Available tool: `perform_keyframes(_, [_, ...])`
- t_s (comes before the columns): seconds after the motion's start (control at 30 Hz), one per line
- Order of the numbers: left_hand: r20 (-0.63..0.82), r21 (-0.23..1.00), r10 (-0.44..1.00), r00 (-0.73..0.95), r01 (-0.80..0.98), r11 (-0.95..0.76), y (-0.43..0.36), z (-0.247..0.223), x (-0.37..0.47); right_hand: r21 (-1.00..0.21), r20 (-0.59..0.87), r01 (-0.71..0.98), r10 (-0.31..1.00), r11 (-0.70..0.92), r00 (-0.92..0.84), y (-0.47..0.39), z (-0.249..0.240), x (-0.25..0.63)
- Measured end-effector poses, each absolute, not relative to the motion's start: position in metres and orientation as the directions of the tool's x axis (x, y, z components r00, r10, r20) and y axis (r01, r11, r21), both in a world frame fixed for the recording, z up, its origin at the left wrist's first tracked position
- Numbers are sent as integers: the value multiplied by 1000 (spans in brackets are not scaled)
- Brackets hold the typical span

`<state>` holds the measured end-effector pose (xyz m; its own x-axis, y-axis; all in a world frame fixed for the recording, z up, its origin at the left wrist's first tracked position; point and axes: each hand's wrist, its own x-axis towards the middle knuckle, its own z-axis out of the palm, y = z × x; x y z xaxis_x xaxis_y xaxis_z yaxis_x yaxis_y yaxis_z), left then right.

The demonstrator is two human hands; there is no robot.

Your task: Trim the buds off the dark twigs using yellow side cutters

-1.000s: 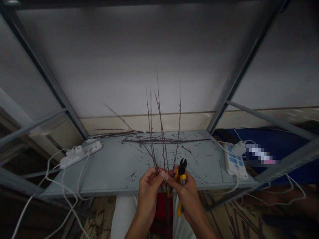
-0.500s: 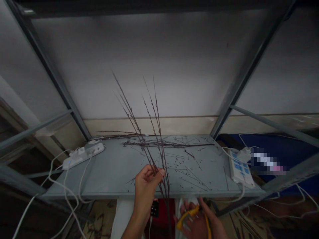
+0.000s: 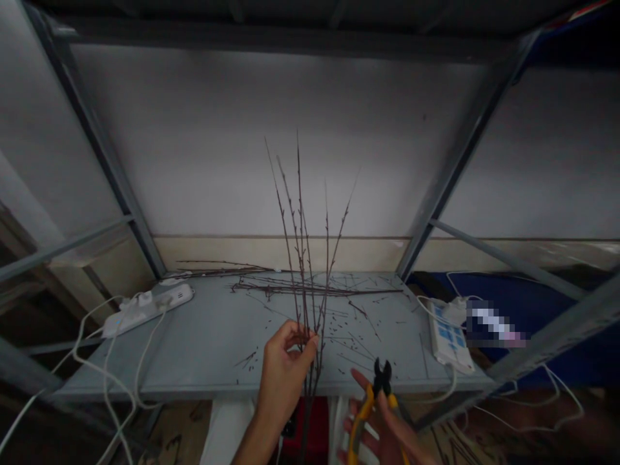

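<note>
Several thin dark budded twigs [image 3: 301, 258] stand nearly upright in front of me, fanned out at their tips. My left hand [image 3: 289, 358] pinches them between thumb and fingers above the shelf's front edge. Low on the right, my right hand [image 3: 380, 426] holds yellow-handled cutting pliers [image 3: 365, 413], their black jaws pointing up and spread apart. The pliers are clear of the twigs. Where the lower ends of the twigs stop is not visible.
More twigs lie across the back of the grey metal shelf [image 3: 208, 342], with small snipped bits scattered about. White power strips with cords sit at the left [image 3: 150, 310] and right [image 3: 450, 339] ends. Metal posts frame both sides.
The twigs have swung rightward at the top and stand more upright. My right hand has risen, bringing the pliers' jaws up into sight. The camera view has shifted slightly.
</note>
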<state>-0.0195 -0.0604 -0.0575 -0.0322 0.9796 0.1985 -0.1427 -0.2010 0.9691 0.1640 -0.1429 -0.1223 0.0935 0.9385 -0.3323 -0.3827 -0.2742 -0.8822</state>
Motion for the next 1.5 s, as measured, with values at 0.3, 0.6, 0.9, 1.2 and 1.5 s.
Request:
perform_keyframes(0.3, [218,942,976,12,-264,-207,-71,-31,-11,-356,605,832,783,426,-142,-81,-16,174])
perform_keyframes(0.6, [168,936,979,-117,-294,-196,-72,-26,-16,105,553,917,744,385,-376,-67,10,185])
perform_keyframes(0.9, [181,937,969,-168,-272,-222,-70,-32,-10,125,533,894,730,431,-427,-59,-3,183])
perform_keyframes(1.2, [96,925,968,-233,-339,-173,-61,-38,-13,-231,527,826,779,515,-338,-48,-29,176])
perform_keyframes(1.5, [46,936,992,-120,-343,-85,-62,-48,-17,-932,284,248,958,265,46,-72,-40,141])
